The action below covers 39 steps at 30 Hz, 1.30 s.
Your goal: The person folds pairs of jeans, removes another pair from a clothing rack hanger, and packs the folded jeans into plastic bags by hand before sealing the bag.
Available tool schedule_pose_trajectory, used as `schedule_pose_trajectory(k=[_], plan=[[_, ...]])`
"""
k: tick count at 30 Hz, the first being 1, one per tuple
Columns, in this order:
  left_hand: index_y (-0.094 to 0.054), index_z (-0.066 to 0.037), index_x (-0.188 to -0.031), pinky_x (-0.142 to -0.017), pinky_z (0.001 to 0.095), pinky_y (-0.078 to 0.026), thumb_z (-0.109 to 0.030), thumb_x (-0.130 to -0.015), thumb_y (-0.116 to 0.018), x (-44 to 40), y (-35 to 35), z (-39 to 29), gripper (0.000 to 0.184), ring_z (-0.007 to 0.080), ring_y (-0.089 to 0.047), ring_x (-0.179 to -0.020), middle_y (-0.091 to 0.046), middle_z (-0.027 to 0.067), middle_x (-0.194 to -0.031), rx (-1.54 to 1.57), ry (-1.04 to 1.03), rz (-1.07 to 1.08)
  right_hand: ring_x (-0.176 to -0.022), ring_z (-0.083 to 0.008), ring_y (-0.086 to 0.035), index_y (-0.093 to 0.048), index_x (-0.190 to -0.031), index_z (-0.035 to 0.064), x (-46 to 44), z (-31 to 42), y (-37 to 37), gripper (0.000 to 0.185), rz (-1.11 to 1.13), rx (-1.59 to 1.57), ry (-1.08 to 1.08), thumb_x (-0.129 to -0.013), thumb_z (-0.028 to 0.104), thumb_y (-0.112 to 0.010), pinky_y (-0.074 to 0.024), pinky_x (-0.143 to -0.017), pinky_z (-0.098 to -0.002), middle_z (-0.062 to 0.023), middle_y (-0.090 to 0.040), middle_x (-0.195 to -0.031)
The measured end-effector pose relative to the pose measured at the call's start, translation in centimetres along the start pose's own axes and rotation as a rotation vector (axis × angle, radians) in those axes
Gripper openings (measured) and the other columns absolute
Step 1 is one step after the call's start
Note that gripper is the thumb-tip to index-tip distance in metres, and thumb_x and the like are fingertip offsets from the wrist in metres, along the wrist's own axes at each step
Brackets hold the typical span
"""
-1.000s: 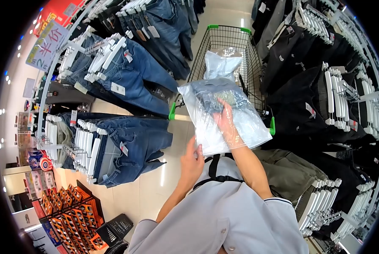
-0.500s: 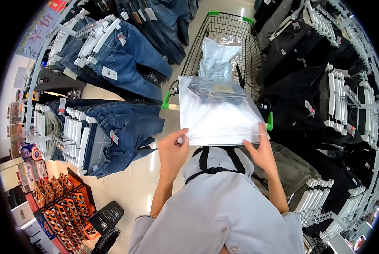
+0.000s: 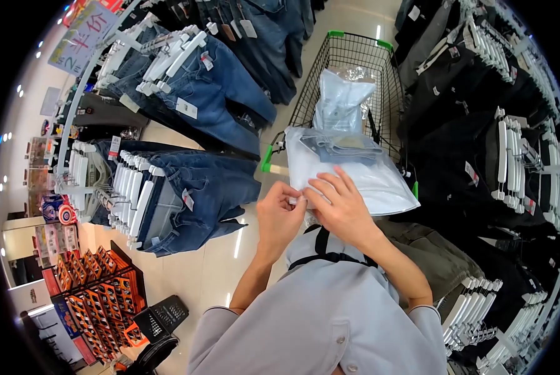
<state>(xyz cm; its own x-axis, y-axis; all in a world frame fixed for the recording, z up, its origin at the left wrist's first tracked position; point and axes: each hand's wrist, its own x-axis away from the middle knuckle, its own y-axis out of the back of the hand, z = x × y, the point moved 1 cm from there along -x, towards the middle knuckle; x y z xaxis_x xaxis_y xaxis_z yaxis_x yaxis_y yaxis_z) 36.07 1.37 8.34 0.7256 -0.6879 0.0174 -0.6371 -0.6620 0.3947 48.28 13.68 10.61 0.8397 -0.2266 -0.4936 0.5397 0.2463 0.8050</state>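
Observation:
A clear-and-white plastic bag [image 3: 386, 187] with folded jeans [image 3: 345, 149] inside lies across the handle end of the shopping cart [image 3: 305, 94]. At the bag's near left corner, my left hand [image 3: 279, 219] is closed, thumb and fingers pinching the edge. My right hand [image 3: 342, 209] reaches over to the same corner; its thumb and forefinger meet the edge beside the left hand, while its other fingers lie over the bag. What exactly sits between the fingertips is partly hidden. Another plastic-wrapped package [image 3: 342, 103] is in the cart.
Blue jeans [image 3: 199, 181] hang on white hangers along the left. Dark trousers [image 3: 449, 162] hang on the right, close to the cart. At lower left stands an orange display rack [image 3: 102, 306] beside a black basket [image 3: 161, 319]. Pale tiled floor [image 3: 205, 275] shows between them.
My right hand has left the bag's right corner and moved left across it to join my left hand. The view has shifted, so the scene sits slightly right and lower.

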Motion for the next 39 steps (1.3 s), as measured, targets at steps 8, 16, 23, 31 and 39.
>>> schedule_pose_trajectory(k=[8,16,23,31,39], plan=[[-0.062,0.003,-0.097,-0.071,0.0211,-0.056,0.004,-0.091,-0.073,-3.1,1.1,1.4,0.012,0.0072,-0.069,-0.081,-0.071,0.0058,-0.089,0.306,-0.066,0.22,-0.078,-0.0274,-0.072,-0.07,-0.104,0.0029,-1.1,-1.3,-1.1,0.023,-0.055,-0.254,-0.099,-0.081,0.003,-0.072,-0.0581,-0.065,-0.0381,-0.0098,-0.073,-0.086],[-0.066,0.004,-0.115,-0.083,0.0245,-0.055,0.003,-0.088,-0.077,-2.9,2.5,-0.9,0.029,0.0122,-0.072,-0.098,-0.073,0.0084,-0.106,0.434,0.082,0.394,-0.082,-0.0304,-0.074,-0.068,-0.115,0.0026,-0.2,-1.4,-1.7,0.032,-0.105,-0.219,-0.117,-0.083,0.0,-0.07,-0.0587,-0.066,-0.0392,-0.0146,-0.076,-0.096],[-0.074,-0.002,-0.11,-0.078,0.0279,-0.056,0.006,-0.082,-0.078,-5.4,3.1,0.0,0.03,0.0183,-0.073,-0.095,-0.071,0.0101,-0.121,-0.097,-0.516,0.26,-0.083,-0.0342,-0.075,-0.072,-0.107,-0.0002,-0.3,-2.7,-1.1,0.023,-0.076,-0.271,-0.27,-0.085,-0.002,-0.067,-0.0598,-0.071,-0.0406,-0.018,-0.076,-0.099],[-0.08,0.001,-0.094,-0.067,0.0261,-0.056,0.004,-0.082,-0.079,-9.1,3.9,-1.2,0.012,0.017,-0.074,-0.076,-0.078,0.0104,-0.087,0.106,-0.554,0.353,-0.081,-0.0339,-0.074,-0.076,-0.108,0.0025,0.2,-3.1,0.7,0.022,-0.073,-0.262,-0.407,-0.087,0.001,-0.069,-0.0598,-0.07,-0.0386,-0.017,-0.075,-0.094],[-0.077,-0.001,-0.094,-0.074,0.0301,-0.055,0.005,-0.077,-0.082,-9.3,4.3,-2.2,0.019,0.022,-0.071,-0.08,-0.077,0.0084,-0.094,0.006,-0.962,0.47,-0.079,-0.0322,-0.074,-0.078,-0.107,0.007,0.5,-1.5,0.3,0.019,-0.17,-0.257,-0.395,-0.088,0.009,-0.073,-0.0594,-0.069,-0.0373,-0.0149,-0.076,-0.091]])
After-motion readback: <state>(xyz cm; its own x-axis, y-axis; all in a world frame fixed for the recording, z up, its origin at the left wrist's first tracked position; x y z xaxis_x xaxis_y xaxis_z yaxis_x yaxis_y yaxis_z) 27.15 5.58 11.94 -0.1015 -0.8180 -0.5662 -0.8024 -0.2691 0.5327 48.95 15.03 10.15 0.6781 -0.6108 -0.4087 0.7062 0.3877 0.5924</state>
